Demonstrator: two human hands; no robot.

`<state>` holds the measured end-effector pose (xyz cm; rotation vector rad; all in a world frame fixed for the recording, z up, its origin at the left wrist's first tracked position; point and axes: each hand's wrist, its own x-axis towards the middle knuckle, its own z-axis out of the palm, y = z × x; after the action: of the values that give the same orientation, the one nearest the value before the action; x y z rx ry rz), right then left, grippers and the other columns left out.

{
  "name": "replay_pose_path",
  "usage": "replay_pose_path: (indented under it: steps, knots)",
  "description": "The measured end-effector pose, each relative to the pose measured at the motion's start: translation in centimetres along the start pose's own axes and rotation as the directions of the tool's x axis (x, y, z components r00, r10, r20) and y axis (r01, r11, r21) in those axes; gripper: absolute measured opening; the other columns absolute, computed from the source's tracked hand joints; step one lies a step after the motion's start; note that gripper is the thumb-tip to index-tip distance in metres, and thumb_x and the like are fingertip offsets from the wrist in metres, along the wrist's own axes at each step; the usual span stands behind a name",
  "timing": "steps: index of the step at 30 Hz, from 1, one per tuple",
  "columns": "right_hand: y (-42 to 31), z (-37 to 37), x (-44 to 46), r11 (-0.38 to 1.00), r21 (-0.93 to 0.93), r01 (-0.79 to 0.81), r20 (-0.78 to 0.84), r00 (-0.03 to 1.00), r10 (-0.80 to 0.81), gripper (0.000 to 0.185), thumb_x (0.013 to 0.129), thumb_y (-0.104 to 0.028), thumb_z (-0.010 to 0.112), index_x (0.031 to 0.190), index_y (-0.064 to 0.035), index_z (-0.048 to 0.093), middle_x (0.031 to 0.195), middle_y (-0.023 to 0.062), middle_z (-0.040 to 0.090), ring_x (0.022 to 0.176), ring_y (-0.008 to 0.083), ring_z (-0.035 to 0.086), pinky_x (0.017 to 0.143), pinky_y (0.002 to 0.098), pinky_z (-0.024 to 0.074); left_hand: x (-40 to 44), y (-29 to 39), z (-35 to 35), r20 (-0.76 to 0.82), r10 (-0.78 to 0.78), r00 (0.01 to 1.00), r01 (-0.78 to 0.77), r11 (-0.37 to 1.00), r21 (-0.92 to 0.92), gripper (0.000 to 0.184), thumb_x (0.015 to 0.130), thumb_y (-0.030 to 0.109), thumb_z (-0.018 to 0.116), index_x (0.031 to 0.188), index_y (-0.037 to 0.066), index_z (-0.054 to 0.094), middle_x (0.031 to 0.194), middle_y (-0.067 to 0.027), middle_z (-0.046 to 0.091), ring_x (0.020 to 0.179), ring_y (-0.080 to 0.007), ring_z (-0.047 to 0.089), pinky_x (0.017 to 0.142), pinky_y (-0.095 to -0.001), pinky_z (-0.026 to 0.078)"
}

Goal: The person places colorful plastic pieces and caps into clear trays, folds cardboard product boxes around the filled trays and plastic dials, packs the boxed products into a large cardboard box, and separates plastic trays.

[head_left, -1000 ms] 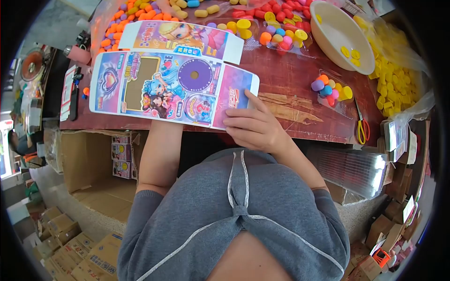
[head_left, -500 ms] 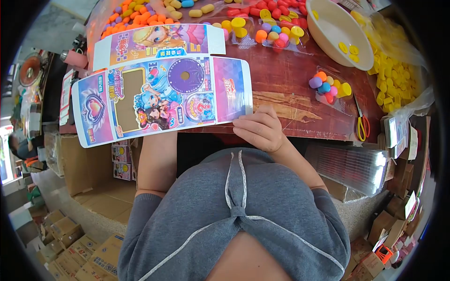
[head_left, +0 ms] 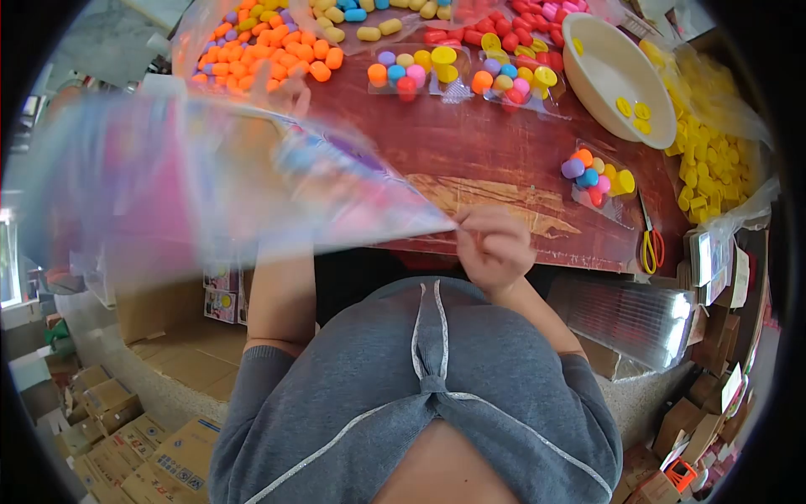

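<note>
A printed cardboard sheet [head_left: 159, 176], smeared by motion, slants across the left of the head view. Its right corner is pinched between the fingers of my right hand [head_left: 495, 244], just over the table's front edge. Behind the sheet's upper edge, the blurred fingers of my left hand [head_left: 281, 94] show near the orange pieces [head_left: 269, 50]. The sheet covers the rest of that hand, and whether it grips anything is unclear. Beyond the sheet lie two clear trays of coloured pieces [head_left: 411, 71] [head_left: 514, 80]. A third such tray [head_left: 598, 176] lies to the right.
A cream bowl [head_left: 617, 84] with yellow discs stands at the back right, beside a bag of yellow pieces [head_left: 714, 160]. Scissors [head_left: 649, 244] lie at the table's right edge. Below are clear plastic trays [head_left: 630, 315] and, at left, an open carton [head_left: 180, 328].
The cardboard sheet has swung left and tilted, now blurred. My left hand's fingers have come into view behind it. My right hand has moved slightly right, still on the sheet's corner.
</note>
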<state>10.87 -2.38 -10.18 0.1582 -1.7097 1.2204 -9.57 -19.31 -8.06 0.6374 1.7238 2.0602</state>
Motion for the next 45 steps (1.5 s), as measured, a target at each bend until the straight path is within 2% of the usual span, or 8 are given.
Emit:
replay_pose_path:
  steps: [4,10,17,25,29,34,39,45]
  knots:
    - [-0.3,0.5,0.5,0.74,0.371,-0.562,-0.224,0.719,0.658,0.035,0.077,0.01,0.068,0.108,-0.004,0.057,0.124,0.0159,0.053,0.096,0.0228,0.058,0.087,0.0309,0.0506,4.1,2.5,-1.1,-0.057,0.095,0.994,-0.086,0.987,0.138,0.037,0.101,0.026,0.05,0.124,-0.002,0.057,0.108,-0.008,0.067,0.089,-0.0153,0.062,0.063,-0.0226,0.049]
    - [1.5,-0.3,0.2,0.75,-0.022,-0.661,-0.136,0.745,0.653,0.044,0.077,0.006,0.067,0.117,-0.0033,0.053,0.131,0.0154,0.05,0.103,0.0227,0.054,0.092,0.0323,0.0469,1.7,6.1,-0.8,-0.068,-0.192,0.979,0.202,0.959,0.199,0.022,0.1,0.018,0.053,0.109,0.002,0.065,0.089,-0.0055,0.067,0.066,-0.0099,0.056,0.062,-0.0245,0.049]
    - [2.9,1.5,6.2,0.887,-0.413,-0.204,0.11,0.956,0.272,0.052,0.084,-0.009,0.068,0.132,-0.0038,0.05,0.127,0.0151,0.05,0.114,0.0284,0.051,0.101,0.0393,0.0413,2.1,10.8,2.4,0.25,-0.395,0.884,0.088,0.665,0.741,0.023,0.099,0.019,0.052,0.106,-0.001,0.063,0.089,-0.0121,0.068,0.069,-0.0175,0.061,0.06,-0.0303,0.048]
    - [9.7,-1.6,3.3,0.588,0.028,-0.808,0.368,0.555,0.746,0.052,0.084,-0.016,0.07,0.13,-0.0008,0.051,0.127,0.0165,0.053,0.118,0.032,0.051,0.1,0.0389,0.0428,1.5,7.6,6.5,0.568,-0.408,0.715,-0.386,0.446,0.807,0.035,0.098,0.02,0.051,0.129,0.003,0.054,0.106,-0.0184,0.067,0.086,-0.0252,0.065,0.077,-0.0356,0.051]
    - [9.5,-3.7,1.2,0.675,-0.488,-0.554,0.44,0.512,0.738,0.055,0.088,-0.017,0.068,0.135,-0.0018,0.045,0.123,0.0145,0.053,0.107,0.0229,0.054,0.091,0.0361,0.0458,0.7,2.2,5.4,0.485,-0.289,0.825,-0.381,0.35,0.856,0.06,0.092,0.021,0.06,0.146,0.005,0.038,0.127,-0.0215,0.058,0.106,-0.0299,0.062,0.091,-0.0374,0.049]
    - [8.6,-1.9,-2.4,0.724,-0.491,-0.485,-0.173,0.868,0.465,0.062,0.089,-0.02,0.068,0.141,-0.0044,0.037,0.122,0.0149,0.055,0.109,0.023,0.054,0.09,0.0355,0.0471,1.5,2.2,3.5,0.276,-0.339,0.899,0.018,0.66,0.751,0.096,0.079,0.02,0.076,0.155,0.011,0.019,0.136,-0.0236,0.048,0.112,-0.0337,0.059,0.091,-0.0382,0.049]
    - [3.9,-0.8,1.1,0.462,0.616,-0.639,0.06,0.622,0.78,0.06,0.085,-0.016,0.071,0.137,-0.0102,0.041,0.132,0.0162,0.047,0.116,0.0274,0.053,0.094,0.0349,0.0445,-1.0,3.1,5.3,0.374,-0.269,0.888,0.101,0.906,0.412,0.092,0.074,0.021,0.08,0.151,0.009,0.03,0.136,-0.0184,0.047,0.114,-0.0342,0.057,0.093,-0.0387,0.048]
    - [2.3,-0.7,3.4,0.613,0.366,-0.7,0.224,0.706,0.672,0.057,0.083,-0.018,0.072,0.131,-0.0078,0.042,0.133,0.016,0.049,0.121,0.027,0.049,0.099,0.0356,0.0419,-0.6,4.2,5.7,0.406,-0.047,0.913,-0.077,0.956,0.284,0.083,0.073,0.019,0.083,0.142,0.01,0.037,0.129,-0.0172,0.046,0.113,-0.0292,0.053,0.093,-0.0365,0.045]
